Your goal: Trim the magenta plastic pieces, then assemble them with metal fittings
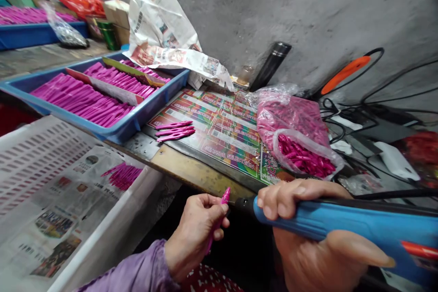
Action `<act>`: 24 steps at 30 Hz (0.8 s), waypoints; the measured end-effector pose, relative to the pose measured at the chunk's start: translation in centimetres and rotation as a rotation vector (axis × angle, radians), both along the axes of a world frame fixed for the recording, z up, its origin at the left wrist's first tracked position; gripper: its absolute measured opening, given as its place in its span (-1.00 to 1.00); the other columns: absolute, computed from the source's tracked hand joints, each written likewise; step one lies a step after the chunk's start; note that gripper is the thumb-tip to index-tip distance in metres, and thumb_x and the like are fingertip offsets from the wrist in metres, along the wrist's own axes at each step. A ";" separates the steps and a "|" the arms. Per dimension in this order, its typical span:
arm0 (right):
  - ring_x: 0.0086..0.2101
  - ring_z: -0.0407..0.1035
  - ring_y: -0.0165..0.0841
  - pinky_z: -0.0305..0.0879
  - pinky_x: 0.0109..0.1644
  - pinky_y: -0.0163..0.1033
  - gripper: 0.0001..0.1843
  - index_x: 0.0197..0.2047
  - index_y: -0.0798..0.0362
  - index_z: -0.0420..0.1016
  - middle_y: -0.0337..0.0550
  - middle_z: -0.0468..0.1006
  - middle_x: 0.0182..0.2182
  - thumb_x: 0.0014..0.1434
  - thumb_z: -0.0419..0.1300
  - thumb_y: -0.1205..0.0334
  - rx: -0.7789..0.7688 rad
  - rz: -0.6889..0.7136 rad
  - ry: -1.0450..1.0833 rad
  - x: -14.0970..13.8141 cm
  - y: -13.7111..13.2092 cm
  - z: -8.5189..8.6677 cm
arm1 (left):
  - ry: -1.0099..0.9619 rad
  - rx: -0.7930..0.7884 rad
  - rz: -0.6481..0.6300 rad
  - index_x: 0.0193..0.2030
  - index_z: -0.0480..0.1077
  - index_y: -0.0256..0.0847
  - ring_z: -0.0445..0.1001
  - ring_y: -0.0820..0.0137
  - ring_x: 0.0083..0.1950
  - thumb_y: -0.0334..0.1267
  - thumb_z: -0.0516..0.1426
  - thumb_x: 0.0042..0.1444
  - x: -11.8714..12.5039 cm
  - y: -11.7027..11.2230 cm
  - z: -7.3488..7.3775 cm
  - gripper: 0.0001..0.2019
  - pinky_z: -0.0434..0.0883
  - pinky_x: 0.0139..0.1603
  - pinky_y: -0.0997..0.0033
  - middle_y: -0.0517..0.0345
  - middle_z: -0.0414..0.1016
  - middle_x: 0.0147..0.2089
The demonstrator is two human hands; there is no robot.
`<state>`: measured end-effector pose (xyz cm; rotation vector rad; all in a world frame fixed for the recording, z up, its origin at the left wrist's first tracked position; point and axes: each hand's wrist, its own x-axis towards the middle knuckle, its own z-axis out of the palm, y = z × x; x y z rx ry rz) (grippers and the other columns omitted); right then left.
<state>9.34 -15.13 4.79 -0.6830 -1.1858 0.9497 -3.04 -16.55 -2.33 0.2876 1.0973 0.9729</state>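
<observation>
Although a grey concrete wall (273, 13) fills the far side of the view, most of the scene is a worn workbench (185, 166) running along it. A white slotted plastic crate (41, 164) lined with newspaper (71, 210) sits at the near left, with a small heap of magenta plastic pieces (123, 176) on the paper. Beyond it, a blue plastic tray (102, 131) holds rows of similar pieces, parted by card strips. A printed sheet (222, 139) covers the bench beside the tray, and a clear bag of pink pieces (294, 123) lies on it to the right. Crumpled paper (164, 23) leans against the wall near a black flask (270, 66), and black cables (356, 114) trail at the right. Three loose magenta pieces (174, 131) lie on the sheet's left corner.

The right hand (308, 260) grasps a blue-handled tool (328, 221), fingers closed around it, its dark tip just beside a slender magenta piece (225, 197). The left hand (195, 237), in a lilac sleeve (137, 273), pinches that tilted piece between thumb and fingers. Whether tip and piece touch, I cannot tell.
</observation>
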 end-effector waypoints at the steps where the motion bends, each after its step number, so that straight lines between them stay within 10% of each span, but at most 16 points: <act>1: -0.57 0.27 -0.38 0.30 -0.44 -0.21 -0.47 -0.28 -0.02 0.43 -0.36 0.36 -0.56 0.11 0.35 -0.34 0.000 -0.001 0.001 0.0 0.0 0.0 | -0.001 0.011 -0.003 -0.43 0.35 -0.30 0.17 0.63 -0.67 -0.16 0.39 -0.32 0.0 -0.1 -0.1 -0.62 0.03 -0.67 0.62 0.22 0.38 -0.64; 24: -0.60 0.25 -0.40 0.29 -0.47 -0.23 -0.42 -0.32 -0.02 0.45 -0.37 0.36 -0.59 0.09 0.32 -0.42 -0.017 -0.017 -0.011 0.2 0.4 0.4 | 0.025 0.023 -0.017 -0.45 0.34 -0.29 0.16 0.64 -0.70 -0.07 0.42 -0.28 0.0 0.0 -0.6 -0.58 0.00 -0.66 0.61 0.19 0.40 -0.63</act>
